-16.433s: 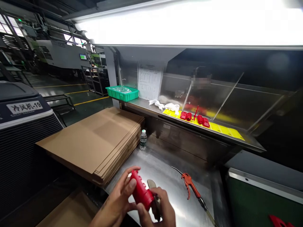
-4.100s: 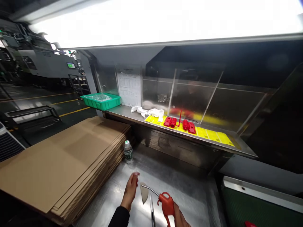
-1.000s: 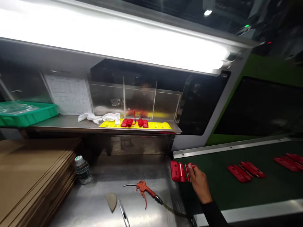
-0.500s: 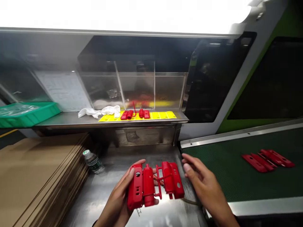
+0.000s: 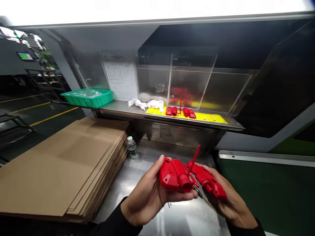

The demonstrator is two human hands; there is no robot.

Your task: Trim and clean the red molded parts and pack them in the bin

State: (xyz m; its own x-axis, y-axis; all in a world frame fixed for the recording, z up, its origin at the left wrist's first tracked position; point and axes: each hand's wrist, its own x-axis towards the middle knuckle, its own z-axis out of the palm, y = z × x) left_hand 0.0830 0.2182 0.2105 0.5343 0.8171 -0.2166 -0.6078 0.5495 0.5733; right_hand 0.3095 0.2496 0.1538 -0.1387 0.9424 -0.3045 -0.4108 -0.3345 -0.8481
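A red moulded plastic piece (image 5: 189, 177), made of two housing-like halves joined by a thin sprue with an upright stalk, is held in both hands above the front edge of the steel bench (image 5: 147, 167). The left half is cradled by the left hand (image 5: 147, 196), whose fingers are curled under it and whose thumb is pressed along its outer side, so that the grip is closed on the piece. The right half is supported from below by the right hand (image 5: 227, 203), with the fingers wrapped beneath it and closed on it as well. A thin metal tool tip is seen between the hands under the piece, but what it belongs to cannot be told. A stack of flat cardboard sheets (image 5: 64, 160) is laid at the left edge of the bench, and a small water bottle (image 5: 132, 147) is stood just beside it toward the back. On the raised shelf (image 5: 123, 109) at the back, a green tray (image 5: 87, 97) is set at the left end, white cloths (image 5: 145, 104) are laid near the middle, and a second red moulded set (image 5: 180, 112) is rested on yellow labels (image 5: 209, 117). A printed sheet (image 5: 120, 80) is fixed to the back panel.
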